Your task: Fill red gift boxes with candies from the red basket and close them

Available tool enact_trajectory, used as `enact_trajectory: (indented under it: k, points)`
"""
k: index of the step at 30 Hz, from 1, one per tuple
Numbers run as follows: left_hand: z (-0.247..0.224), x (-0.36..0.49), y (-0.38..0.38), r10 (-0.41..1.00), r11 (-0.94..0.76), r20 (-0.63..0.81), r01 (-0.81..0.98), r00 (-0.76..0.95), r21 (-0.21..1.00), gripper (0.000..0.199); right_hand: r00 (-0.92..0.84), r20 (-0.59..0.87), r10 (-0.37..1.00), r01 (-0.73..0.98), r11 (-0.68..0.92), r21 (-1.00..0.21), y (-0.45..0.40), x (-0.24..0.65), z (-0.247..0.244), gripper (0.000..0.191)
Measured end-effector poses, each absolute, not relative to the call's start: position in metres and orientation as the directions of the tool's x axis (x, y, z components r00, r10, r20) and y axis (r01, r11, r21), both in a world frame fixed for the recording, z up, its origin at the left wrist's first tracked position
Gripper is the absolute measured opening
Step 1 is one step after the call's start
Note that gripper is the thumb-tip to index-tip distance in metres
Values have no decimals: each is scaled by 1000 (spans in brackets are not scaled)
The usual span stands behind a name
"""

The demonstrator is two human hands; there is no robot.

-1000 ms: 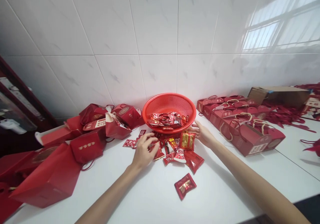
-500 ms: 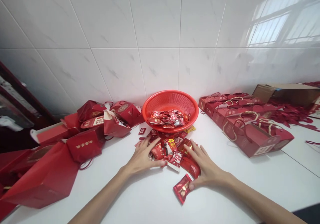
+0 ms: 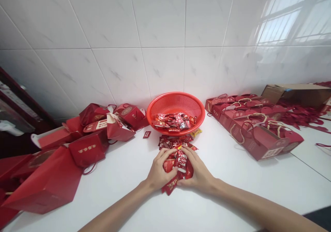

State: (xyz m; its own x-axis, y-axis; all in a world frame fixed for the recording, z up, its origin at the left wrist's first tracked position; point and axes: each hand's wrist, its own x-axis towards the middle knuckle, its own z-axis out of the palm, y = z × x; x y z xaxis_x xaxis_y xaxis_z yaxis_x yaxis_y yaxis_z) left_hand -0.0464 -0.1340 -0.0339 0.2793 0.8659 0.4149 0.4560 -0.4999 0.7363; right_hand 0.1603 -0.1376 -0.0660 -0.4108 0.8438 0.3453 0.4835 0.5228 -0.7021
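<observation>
My left hand (image 3: 160, 170) and my right hand (image 3: 198, 171) curve round opposite sides of a small heap of red wrapped candies (image 3: 181, 160) on the white table. Their fingers press in on the heap, which rests between the palms. One dark red packet (image 3: 169, 185) sticks out toward me below the fingertips. Just beyond the hands lie more red wrapped candies (image 3: 170, 142) and a yellow one (image 3: 196, 132). Behind these, a red plastic basket (image 3: 176, 99) holds a pile of similar candies. A single small red packet (image 3: 147, 134) lies left of the basket.
Red gift boxes (image 3: 49, 180) crowd the left side of the white table (image 3: 144, 211). On the right stand rows of red boxes with rope handles (image 3: 248, 135). Farther right is a brown cardboard box (image 3: 302, 93) with red pieces around it. A tiled wall (image 3: 165, 66) is behind.
Both hands have come closer together, drawing the spread candies into a tighter heap. The packet by my right thumb has moved left with them, apart from the candies left near the basket.
</observation>
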Motion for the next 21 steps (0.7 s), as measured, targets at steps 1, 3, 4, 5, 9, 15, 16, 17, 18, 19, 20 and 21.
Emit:
enact_trajectory:
  k: [1,3,4,5,9,15,16,17,18,19,20,21]
  points:
    - [-34,-44,-135,856,-517,447,425,260,743,50,-399,372,838,466,534,-705,-138,158,-67,107]
    - [-34,-40,-136,840,-542,499,368,214,755,43,-375,429,822,430,564,-705,-139,153,-68,103]
    - [-34,-39,-137,833,-552,519,340,191,761,41,-364,459,810,413,582,-700,-140,151,-69,101]
    - [-35,-39,-137,827,-561,535,314,172,766,38,-353,492,796,398,604,-691,-140,149,-70,99]
    - [-26,-39,-138,788,-613,605,254,118,748,31,-342,637,691,360,722,-591,-139,149,-59,95]
    - [39,-36,-111,679,-718,720,331,144,612,31,-384,723,574,441,802,-402,-107,159,10,91]
    - [51,-35,-101,663,-731,734,338,145,593,31,-382,721,579,461,795,-394,-97,160,25,93]
    - [62,-34,-89,649,-743,747,335,147,580,32,-381,719,581,474,791,-388,-86,160,38,94]
    - [71,-32,-76,642,-747,755,331,136,576,34,-380,716,585,485,785,-385,-75,161,49,94]
    - [77,-31,-64,637,-749,760,333,126,572,34,-380,707,596,498,776,-386,-63,160,58,93]
    - [81,-30,-51,633,-748,765,346,117,566,34,-380,699,606,510,767,-389,-52,160,65,92]
    - [83,-28,-39,638,-741,762,361,111,567,34,-371,686,626,527,750,-399,-41,160,69,91]
